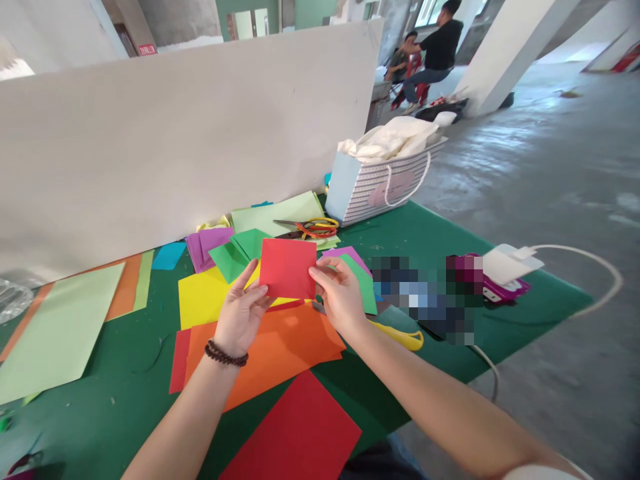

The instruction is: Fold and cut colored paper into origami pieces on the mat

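Note:
A red paper square [287,268] is held up above the green table [125,393]. My left hand [243,313], with a dark bead bracelet on its wrist, pinches the square's lower left edge. My right hand [340,293] pinches its right edge. Under the hands lie an orange sheet [280,350], a yellow sheet [203,297] and, nearer me, a large red sheet [300,433]. Folded green pieces [237,253] and purple paper [207,243] lie just beyond the square.
Scissors with orange and yellow handles [313,229] rest on pale green paper by a white board [175,140]. A striped bag [380,187] stands at the back right. A white charger and cable [505,263] lie at the right edge. A yellow-handled tool [403,335] lies beside my right wrist. People sit far behind.

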`<state>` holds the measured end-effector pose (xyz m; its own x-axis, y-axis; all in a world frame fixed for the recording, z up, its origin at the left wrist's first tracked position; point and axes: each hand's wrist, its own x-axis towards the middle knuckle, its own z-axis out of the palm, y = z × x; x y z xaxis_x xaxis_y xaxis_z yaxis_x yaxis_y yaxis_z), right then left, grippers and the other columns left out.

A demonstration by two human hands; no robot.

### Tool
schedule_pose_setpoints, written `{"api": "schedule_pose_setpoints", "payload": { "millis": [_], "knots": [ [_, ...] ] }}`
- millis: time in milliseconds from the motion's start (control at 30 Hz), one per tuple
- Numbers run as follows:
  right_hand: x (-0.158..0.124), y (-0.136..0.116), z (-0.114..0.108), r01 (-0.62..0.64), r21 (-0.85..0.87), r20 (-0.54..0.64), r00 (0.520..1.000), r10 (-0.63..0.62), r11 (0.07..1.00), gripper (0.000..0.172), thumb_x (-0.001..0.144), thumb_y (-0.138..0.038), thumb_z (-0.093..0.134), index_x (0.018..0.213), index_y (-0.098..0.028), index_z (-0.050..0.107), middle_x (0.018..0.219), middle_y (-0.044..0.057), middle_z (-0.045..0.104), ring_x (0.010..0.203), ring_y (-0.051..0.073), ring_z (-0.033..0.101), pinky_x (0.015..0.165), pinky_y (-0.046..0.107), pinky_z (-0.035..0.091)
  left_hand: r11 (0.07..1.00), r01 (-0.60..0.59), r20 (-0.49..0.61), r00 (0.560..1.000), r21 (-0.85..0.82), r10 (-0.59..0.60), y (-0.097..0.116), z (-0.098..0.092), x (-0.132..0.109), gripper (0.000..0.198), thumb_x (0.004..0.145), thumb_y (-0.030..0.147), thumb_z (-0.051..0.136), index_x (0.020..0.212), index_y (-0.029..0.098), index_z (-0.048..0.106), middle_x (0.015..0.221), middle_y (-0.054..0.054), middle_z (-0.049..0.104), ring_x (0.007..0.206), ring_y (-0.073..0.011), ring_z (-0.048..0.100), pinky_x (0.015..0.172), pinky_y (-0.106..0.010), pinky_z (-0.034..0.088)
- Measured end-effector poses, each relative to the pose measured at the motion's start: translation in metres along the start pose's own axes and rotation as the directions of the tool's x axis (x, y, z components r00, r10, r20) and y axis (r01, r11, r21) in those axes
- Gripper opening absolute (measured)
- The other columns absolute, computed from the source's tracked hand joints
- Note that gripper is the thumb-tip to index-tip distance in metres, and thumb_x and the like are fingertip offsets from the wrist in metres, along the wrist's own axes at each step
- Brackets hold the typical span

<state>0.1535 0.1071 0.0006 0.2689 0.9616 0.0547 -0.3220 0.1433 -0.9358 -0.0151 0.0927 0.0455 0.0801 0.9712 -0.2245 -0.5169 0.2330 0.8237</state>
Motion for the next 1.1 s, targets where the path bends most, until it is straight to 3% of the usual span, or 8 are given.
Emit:
{"api": "schedule_pose_setpoints", "payload": {
  "millis": [167, 300, 433, 500, 567, 733, 900, 1100],
  "knots": [
    [-0.012, -0.007, -0.001, 0.185, -0.221, 0.175, 0.973, -0.148, 0.958, 0.019, 0.076, -0.038, 0.069, 0.091, -0.027, 0.072, 0.093, 0.003, 0.070, 0.079, 0.018, 0.066, 0.069, 0.034, 0.057, 0.990, -0.126, -0.057, 0.990, 0.068, 0.130, -0.001, 0.003, 0.000, 0.069, 0.068, 0.006, 0.071, 0.132, 0.024, 0.052, 0.088, 0.000, 0.074, 0.085, -0.0130, 0.069, 0.085, -0.026, 0.050],
    [-0.017, -0.010, -0.005, 0.329, -0.295, 0.221, 0.937, -0.271, 0.897, 0.022, 0.081, -0.036, 0.064, 0.099, -0.028, 0.073, 0.103, 0.006, 0.070, 0.094, 0.023, 0.065, 0.086, 0.040, 0.054, 0.955, -0.267, -0.095, 0.955, 0.128, 0.280, 0.000, 0.005, -0.003, 0.058, 0.072, 0.013, 0.072, 0.127, 0.022, 0.055, 0.103, -0.005, 0.072, 0.104, -0.0192, 0.065, 0.095, -0.031, 0.046],
    [-0.016, -0.008, -0.007, 0.433, -0.378, 0.224, 0.900, -0.373, 0.818, 0.032, 0.086, -0.037, 0.058, 0.115, -0.028, 0.066, 0.114, 0.009, 0.067, 0.091, 0.024, 0.067, 0.081, 0.041, 0.057, 0.961, -0.258, -0.131, 0.954, 0.100, 0.270, 0.002, 0.001, -0.003, 0.042, 0.078, 0.024, 0.069, 0.119, 0.024, 0.057, 0.127, -0.008, 0.061, 0.117, -0.0240, 0.059, 0.096, -0.035, 0.045],
    [-0.015, -0.006, -0.007, 0.402, -0.352, 0.220, 0.913, -0.343, 0.845, 0.033, 0.087, -0.038, 0.057, 0.118, -0.029, 0.064, 0.115, 0.007, 0.066, 0.085, 0.022, 0.068, 0.076, 0.038, 0.059, 0.976, -0.200, -0.140, 0.968, 0.089, 0.211, 0.001, -0.002, -0.002, 0.040, 0.078, 0.024, 0.069, 0.116, 0.024, 0.058, 0.131, -0.009, 0.057, 0.118, -0.0255, 0.058, 0.092, -0.035, 0.046],
    [-0.014, -0.005, -0.005, 0.287, -0.254, 0.199, 0.950, -0.240, 0.924, 0.031, 0.086, -0.037, 0.060, 0.115, -0.029, 0.065, 0.107, 0.005, 0.068, 0.079, 0.019, 0.069, 0.072, 0.035, 0.059, 0.985, -0.151, -0.134, 0.978, 0.081, 0.161, -0.004, -0.002, -0.001, 0.041, 0.074, 0.020, 0.071, 0.113, 0.023, 0.059, 0.128, -0.009, 0.059, 0.116, -0.0257, 0.059, 0.088, -0.035, 0.048],
    [-0.009, -0.002, 0.000, 0.002, -0.048, 0.214, 0.977, 0.009, 0.999, 0.020, 0.082, -0.036, 0.063, 0.097, -0.024, 0.068, 0.078, -0.001, 0.066, 0.054, 0.010, 0.061, 0.058, 0.027, 0.053, 0.996, -0.066, -0.072, 0.995, 0.054, 0.070, -0.016, 0.003, -0.004, 0.033, 0.068, 0.021, 0.076, 0.100, 0.021, 0.066, 0.102, -0.005, 0.068, 0.097, -0.0209, 0.065, 0.084, -0.035, 0.050],
    [-0.006, 0.000, 0.000, -0.071, -0.042, 0.353, 0.932, 0.081, 0.997, 0.021, 0.079, -0.037, 0.063, 0.087, -0.020, 0.072, 0.066, 0.001, 0.064, 0.049, 0.010, 0.056, 0.050, 0.026, 0.047, 0.998, -0.052, 0.007, 0.999, 0.031, 0.051, -0.014, 0.006, -0.006, 0.030, 0.061, 0.024, 0.083, 0.087, 0.018, 0.069, 0.094, -0.003, 0.072, 0.090, -0.0201, 0.067, 0.087, -0.036, 0.050],
    [-0.008, -0.010, 0.000, -0.039, -0.060, 0.446, 0.893, 0.062, 0.997, 0.033, 0.078, -0.051, 0.064, 0.086, -0.021, 0.072, 0.070, 0.003, 0.066, 0.059, 0.014, 0.060, 0.055, 0.028, 0.048, 0.998, -0.060, -0.041, 0.997, 0.010, 0.061, -0.011, 0.001, -0.001, 0.023, 0.060, 0.025, 0.085, 0.073, 0.018, 0.067, 0.078, 0.002, 0.073, 0.080, -0.0139, 0.070, 0.088, -0.028, 0.050]
  ]
}}
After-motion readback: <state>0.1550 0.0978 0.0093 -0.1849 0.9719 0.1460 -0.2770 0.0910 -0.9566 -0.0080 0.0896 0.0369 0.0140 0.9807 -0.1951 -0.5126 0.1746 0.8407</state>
